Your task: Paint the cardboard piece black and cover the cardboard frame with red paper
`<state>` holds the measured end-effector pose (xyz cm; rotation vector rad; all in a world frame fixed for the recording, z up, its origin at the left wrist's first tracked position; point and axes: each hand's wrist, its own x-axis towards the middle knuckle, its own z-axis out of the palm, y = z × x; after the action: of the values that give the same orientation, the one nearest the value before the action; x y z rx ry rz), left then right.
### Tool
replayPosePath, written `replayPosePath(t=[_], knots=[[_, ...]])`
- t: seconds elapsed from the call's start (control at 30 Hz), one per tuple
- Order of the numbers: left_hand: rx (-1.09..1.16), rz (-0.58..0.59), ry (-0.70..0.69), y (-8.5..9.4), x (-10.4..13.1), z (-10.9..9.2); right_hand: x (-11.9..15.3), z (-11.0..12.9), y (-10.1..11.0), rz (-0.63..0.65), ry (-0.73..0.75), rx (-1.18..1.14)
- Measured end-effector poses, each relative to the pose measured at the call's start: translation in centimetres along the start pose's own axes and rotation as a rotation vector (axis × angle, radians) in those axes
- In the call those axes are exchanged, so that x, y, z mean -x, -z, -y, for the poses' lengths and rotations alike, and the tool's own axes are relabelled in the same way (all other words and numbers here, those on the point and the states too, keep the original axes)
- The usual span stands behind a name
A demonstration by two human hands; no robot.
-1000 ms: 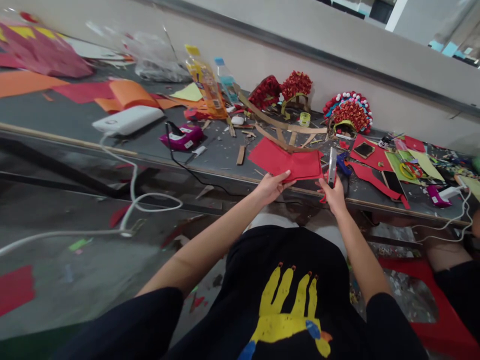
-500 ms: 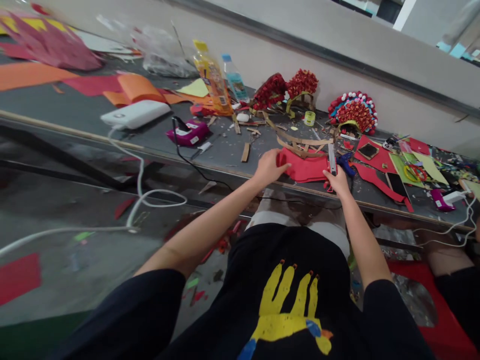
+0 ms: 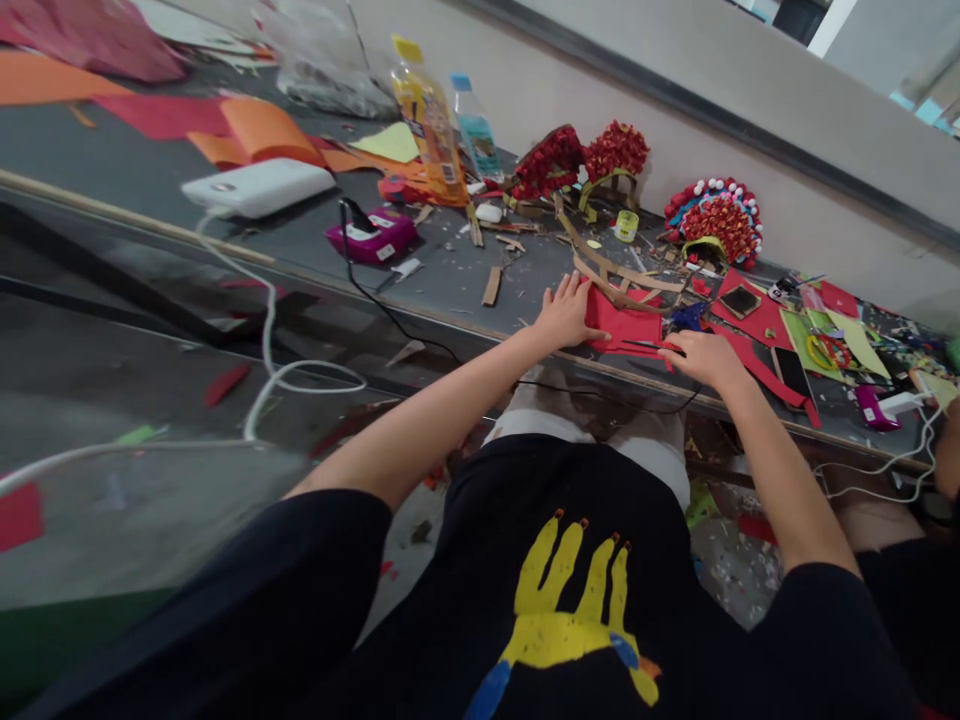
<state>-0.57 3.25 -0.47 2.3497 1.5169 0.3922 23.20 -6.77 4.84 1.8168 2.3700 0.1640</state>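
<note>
My left hand (image 3: 565, 314) lies on a red sheet (image 3: 628, 325), apparently foam or felt, at the table's front edge. Its fingers are spread and press the sheet's left end. From the right, my right hand (image 3: 703, 358) grips a utility knife (image 3: 642, 346). The thin blade points left across the sheet's lower part, seen nearly edge-on; most of the handle is hidden in my fingers. Curved brown cardboard strips (image 3: 609, 268) rest along the sheet's far edge. A blue glue gun (image 3: 688, 317) is just beyond my right hand.
Bottles (image 3: 429, 120) and red ruffled headpieces (image 3: 616, 152) stand along the wall. Left are a white power bank (image 3: 259, 187) and a purple power socket (image 3: 373, 236). A phone (image 3: 790, 370) and red strips lie right. A black cord (image 3: 397, 322) hangs over the edge. Another person's leg (image 3: 877, 520) shows at right.
The utility knife has turned from standing blade-up to lying low, pointing left over the red sheet. My left hand has shifted from the sheet's edge to spread flat on it.
</note>
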Motion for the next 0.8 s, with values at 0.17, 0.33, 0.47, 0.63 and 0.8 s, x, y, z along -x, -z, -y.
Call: replayPosePath(t=[0.17, 0.33, 0.47, 0.63, 0.8], knots=[[-0.028, 0.037, -0.005, 0.3, -0.5, -0.2, -1.2, 0.3, 0.5, 0.129, 0.047, 0.187], [-0.008, 0.053, -0.005, 0.4, -0.5, -0.2, -1.1, 0.4, 0.0, 0.119, 0.037, 0.216], [0.004, 0.07, -0.007, 0.4, -0.5, -0.1, -0.7, 0.4, -0.2, 0.108, 0.036, 0.217], [0.006, 0.076, -0.01, 0.0, -0.7, 0.3, -0.9, 0.7, -0.1, 0.095, 0.04, 0.227], [0.02, 0.077, -0.017, 0.0, -0.8, 0.3, -1.0, 1.3, -0.1, 0.079, 0.05, 0.267]])
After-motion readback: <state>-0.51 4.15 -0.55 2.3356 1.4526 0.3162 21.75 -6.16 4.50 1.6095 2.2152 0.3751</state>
